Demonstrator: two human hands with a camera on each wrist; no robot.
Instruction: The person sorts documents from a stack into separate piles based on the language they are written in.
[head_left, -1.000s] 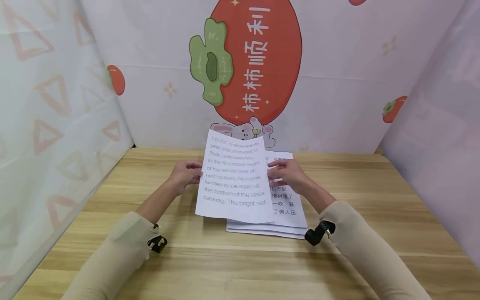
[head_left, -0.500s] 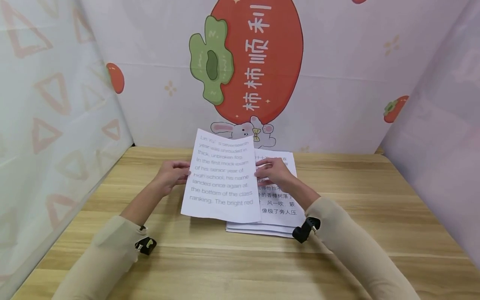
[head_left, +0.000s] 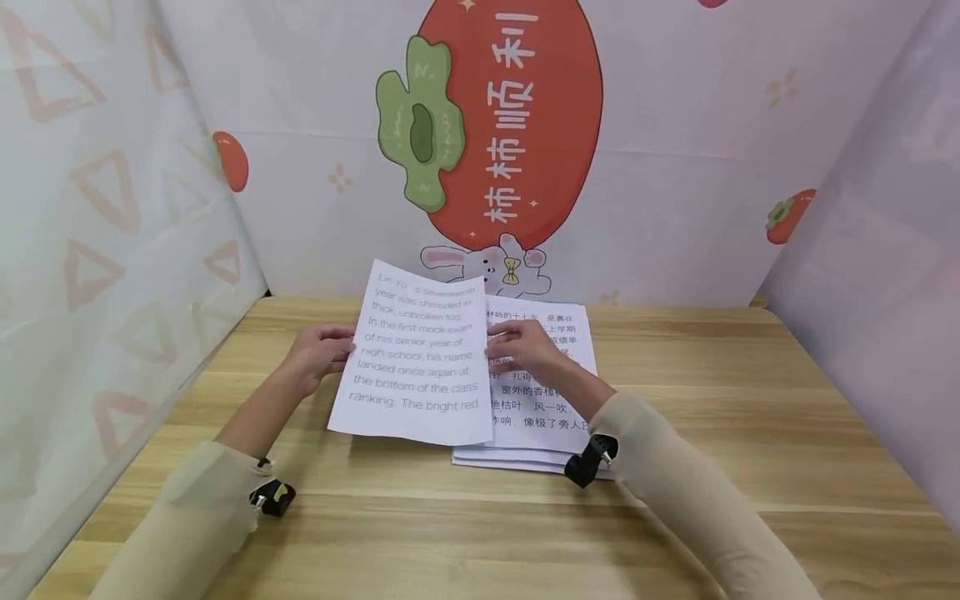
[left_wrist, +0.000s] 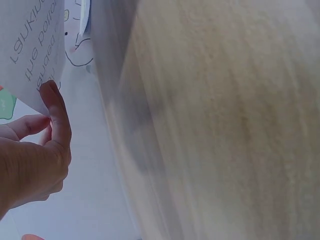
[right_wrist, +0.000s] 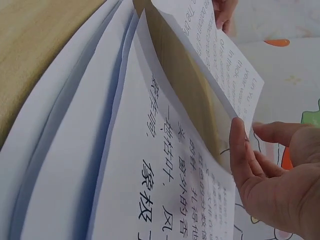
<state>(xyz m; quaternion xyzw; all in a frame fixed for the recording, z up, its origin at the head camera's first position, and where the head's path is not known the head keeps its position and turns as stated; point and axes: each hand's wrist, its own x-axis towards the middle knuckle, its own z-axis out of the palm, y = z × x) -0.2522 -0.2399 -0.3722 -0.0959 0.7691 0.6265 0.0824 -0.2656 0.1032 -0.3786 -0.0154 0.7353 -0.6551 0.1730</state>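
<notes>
A sheet of paper (head_left: 416,358) printed with English text is held up above the table, tilted towards me. My left hand (head_left: 318,354) pinches its left edge; in the left wrist view the thumb and fingers of the left hand (left_wrist: 40,155) meet at the paper's edge. On the opposite side my right hand (head_left: 528,350) pinches the right edge, and the right wrist view shows that hand (right_wrist: 280,170) with the sheet between thumb and fingers. Below and to the right lies a stack of paper (head_left: 543,408), its top sheet printed in Chinese, partly covered by the lifted sheet and my right hand.
The wooden table (head_left: 420,533) runs to a printed cloth backdrop (head_left: 675,225) with a large persimmon and a rabbit. White cloth walls (head_left: 112,250) stand on both sides. A small black device (head_left: 273,497) is strapped at each wrist.
Both hands have moved left with the English sheet between them. More of the Chinese top sheet on the stack now shows. The stack itself has stayed in place.
</notes>
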